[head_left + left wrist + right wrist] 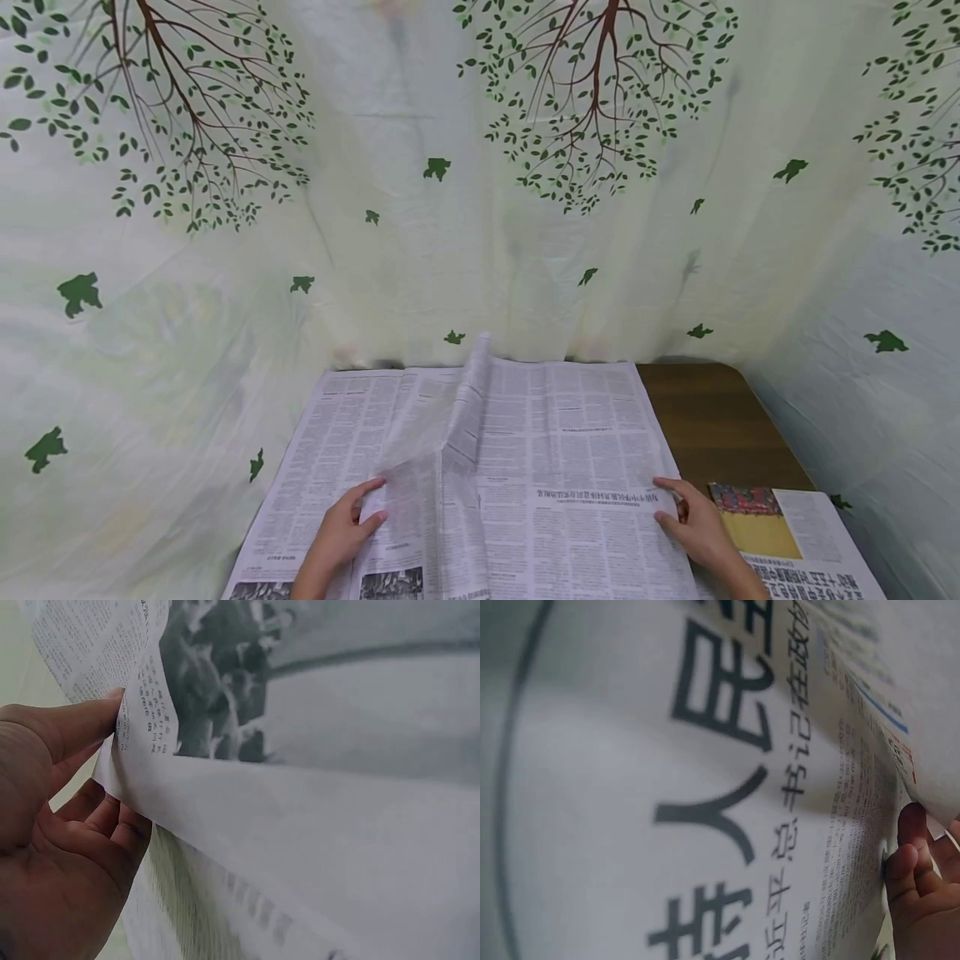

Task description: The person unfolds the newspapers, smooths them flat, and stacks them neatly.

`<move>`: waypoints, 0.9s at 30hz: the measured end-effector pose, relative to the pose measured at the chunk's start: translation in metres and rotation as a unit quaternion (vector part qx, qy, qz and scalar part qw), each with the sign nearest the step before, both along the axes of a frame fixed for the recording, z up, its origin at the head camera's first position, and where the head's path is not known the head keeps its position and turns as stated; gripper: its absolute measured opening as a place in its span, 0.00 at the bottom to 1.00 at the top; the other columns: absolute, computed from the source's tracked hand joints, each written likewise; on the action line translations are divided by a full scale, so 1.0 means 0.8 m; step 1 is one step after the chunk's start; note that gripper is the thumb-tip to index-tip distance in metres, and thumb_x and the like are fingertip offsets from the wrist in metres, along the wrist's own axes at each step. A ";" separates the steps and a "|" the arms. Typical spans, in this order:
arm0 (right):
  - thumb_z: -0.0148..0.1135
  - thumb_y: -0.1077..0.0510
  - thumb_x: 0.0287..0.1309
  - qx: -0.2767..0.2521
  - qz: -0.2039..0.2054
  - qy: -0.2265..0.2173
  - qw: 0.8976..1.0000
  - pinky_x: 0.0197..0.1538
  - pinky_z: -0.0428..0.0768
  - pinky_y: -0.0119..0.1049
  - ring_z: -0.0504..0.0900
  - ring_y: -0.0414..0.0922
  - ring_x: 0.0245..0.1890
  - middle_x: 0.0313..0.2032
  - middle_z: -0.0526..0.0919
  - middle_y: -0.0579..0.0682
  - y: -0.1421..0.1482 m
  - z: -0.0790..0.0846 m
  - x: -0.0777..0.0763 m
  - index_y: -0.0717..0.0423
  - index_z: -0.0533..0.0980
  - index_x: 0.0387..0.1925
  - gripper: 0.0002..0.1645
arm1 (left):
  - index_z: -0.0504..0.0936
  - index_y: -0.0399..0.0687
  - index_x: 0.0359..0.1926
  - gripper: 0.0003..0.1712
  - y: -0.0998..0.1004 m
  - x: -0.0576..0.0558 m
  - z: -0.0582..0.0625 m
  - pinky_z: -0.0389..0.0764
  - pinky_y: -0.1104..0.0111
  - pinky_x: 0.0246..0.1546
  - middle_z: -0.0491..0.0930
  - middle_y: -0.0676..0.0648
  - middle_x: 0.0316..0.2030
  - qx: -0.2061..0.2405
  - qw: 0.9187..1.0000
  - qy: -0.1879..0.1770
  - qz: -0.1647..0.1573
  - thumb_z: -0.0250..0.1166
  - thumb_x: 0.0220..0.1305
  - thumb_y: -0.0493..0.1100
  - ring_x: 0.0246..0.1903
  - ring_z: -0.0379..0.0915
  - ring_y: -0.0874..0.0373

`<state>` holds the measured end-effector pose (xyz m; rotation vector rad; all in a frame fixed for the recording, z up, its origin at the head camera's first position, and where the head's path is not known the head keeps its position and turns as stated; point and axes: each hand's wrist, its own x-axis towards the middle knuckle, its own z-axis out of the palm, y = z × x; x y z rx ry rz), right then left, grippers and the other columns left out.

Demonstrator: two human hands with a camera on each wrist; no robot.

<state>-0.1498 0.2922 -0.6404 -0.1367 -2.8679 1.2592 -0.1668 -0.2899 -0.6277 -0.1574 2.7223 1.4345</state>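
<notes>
A newspaper (577, 400) lies spread over the table, printed with dense columns. Its upper sheet (420, 508) is raised near the middle, where a crease stands up as a ridge toward the back. My left hand (337, 529) pinches this sheet's left edge; in the left wrist view, the thumb is on one face of the paper (315, 832) and the fingers are curled behind it. At the right edge, my right hand (701, 525) grips the paper between thumb and fingers. Its fingertips meet the page edge in the right wrist view, beside large printed characters.
Dark brown tabletop (697, 417) shows at the right back. Another folded newspaper (813, 525) with a red and yellow picture lies at the right front. A pale cloth (525, 283) printed with trees and green birds hangs behind the table and along both sides.
</notes>
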 end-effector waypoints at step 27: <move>0.74 0.65 0.56 0.010 0.000 0.000 1.000 0.27 0.65 0.31 0.65 0.37 0.23 0.31 0.71 0.49 0.007 -0.001 0.002 0.55 0.77 0.65 0.34 | 0.76 0.44 0.69 0.30 -0.075 0.011 -0.001 0.79 0.46 0.56 0.74 0.30 0.66 -0.144 0.989 0.007 -0.008 0.66 0.66 0.35 0.62 0.75 0.36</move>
